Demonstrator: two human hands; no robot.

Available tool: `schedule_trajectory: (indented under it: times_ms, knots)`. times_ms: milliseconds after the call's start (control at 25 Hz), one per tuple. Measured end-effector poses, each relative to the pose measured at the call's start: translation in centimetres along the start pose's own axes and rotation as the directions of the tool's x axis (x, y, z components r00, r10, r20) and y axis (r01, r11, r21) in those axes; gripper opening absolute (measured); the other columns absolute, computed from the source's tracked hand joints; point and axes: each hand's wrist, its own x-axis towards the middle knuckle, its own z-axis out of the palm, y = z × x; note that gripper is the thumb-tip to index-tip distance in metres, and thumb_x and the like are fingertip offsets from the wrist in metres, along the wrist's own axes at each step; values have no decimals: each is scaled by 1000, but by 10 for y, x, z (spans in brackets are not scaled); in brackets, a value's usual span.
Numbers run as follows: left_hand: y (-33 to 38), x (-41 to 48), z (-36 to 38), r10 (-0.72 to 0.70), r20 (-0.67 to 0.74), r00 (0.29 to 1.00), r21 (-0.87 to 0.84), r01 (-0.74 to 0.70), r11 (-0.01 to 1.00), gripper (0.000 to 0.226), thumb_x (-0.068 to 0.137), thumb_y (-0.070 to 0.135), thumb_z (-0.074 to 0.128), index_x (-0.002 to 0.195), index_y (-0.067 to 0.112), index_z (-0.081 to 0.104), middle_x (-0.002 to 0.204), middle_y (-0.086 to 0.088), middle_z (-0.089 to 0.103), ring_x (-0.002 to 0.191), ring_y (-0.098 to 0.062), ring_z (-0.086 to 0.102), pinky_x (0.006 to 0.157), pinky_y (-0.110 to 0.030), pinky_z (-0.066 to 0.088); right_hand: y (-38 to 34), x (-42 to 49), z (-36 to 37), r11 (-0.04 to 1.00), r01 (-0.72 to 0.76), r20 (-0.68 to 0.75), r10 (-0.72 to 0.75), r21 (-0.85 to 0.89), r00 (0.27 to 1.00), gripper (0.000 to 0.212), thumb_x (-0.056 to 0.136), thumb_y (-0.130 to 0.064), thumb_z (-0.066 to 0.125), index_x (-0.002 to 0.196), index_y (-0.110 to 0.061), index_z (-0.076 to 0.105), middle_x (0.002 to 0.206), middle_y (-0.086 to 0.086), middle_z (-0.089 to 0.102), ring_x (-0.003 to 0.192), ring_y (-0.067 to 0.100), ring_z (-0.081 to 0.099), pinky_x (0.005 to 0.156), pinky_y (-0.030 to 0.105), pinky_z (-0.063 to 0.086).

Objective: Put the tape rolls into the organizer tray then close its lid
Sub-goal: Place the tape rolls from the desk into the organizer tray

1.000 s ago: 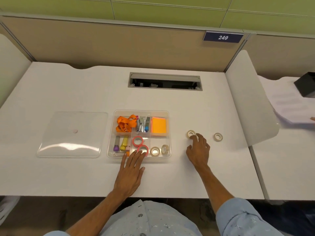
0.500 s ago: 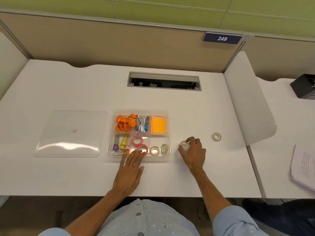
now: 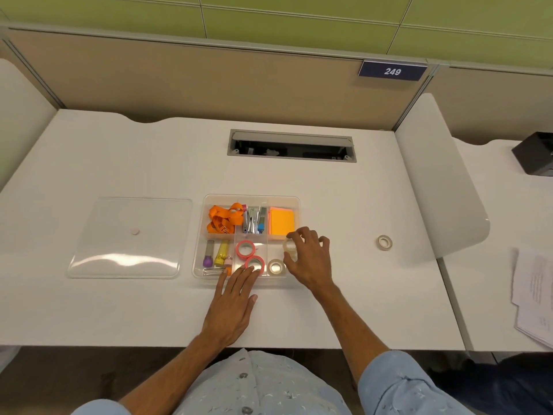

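A clear organizer tray (image 3: pixel 209 199) sits mid-desk. Its near compartments hold two pink tape rolls (image 3: pixel 246 248) (image 3: pixel 255 262) and a clear tape roll (image 3: pixel 276 267). My right hand (image 3: pixel 309 259) grips another clear tape roll (image 3: pixel 289 245) over the tray's right near compartment. My left hand (image 3: pixel 232 301) lies flat on the desk, fingers spread, fingertips against the tray's front edge. One more tape roll (image 3: pixel 384 242) lies on the desk to the right. The clear lid (image 3: pixel 128 238) lies flat to the left of the tray.
The tray also holds an orange lanyard (image 3: pixel 223 218), a stapler (image 3: pixel 253 220), orange sticky notes (image 3: pixel 282 221) and markers (image 3: pixel 215 253). A cable slot (image 3: pixel 291 146) opens behind the tray. A white divider (image 3: pixel 440 181) bounds the right; papers (image 3: pixel 532 298) and a black box (image 3: pixel 535 154) lie beyond.
My right hand picked the clear tape roll off the desk and carried it left to above the tray's right side. My left hand stayed at the tray's front edge.
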Motion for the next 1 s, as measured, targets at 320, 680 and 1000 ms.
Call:
schedule_trajectory:
  times_ms: [320,680,1000]
  knots:
    - [-4,-1,1,24,-36,999,-17,-24,1000,59,112,37,40,167,23,24,173,0,34,161,-20,29,132,-57,25,36,-11,-9,979,-157,-168,178,130,970,31,101,-31,62,131,-26,67,136,-5,63,129,19,58,112,42,38]
    - [-1,-1,0,12,-42,999,-3,-12,1000,59,112,36,41,167,23,26,172,0,36,161,-20,30,132,-57,25,122,-23,-25,804,-595,-19,595,17,803,75,101,-24,60,164,-3,26,173,14,25,162,29,25,132,55,21]
    - [3,0,-1,5,-84,996,-32,-7,999,57,108,33,50,162,20,37,166,-5,46,156,-25,40,129,-61,31,125,-37,-20,814,-576,-52,574,-71,817,59,97,-18,59,153,-5,43,160,12,44,151,29,42,124,48,33]
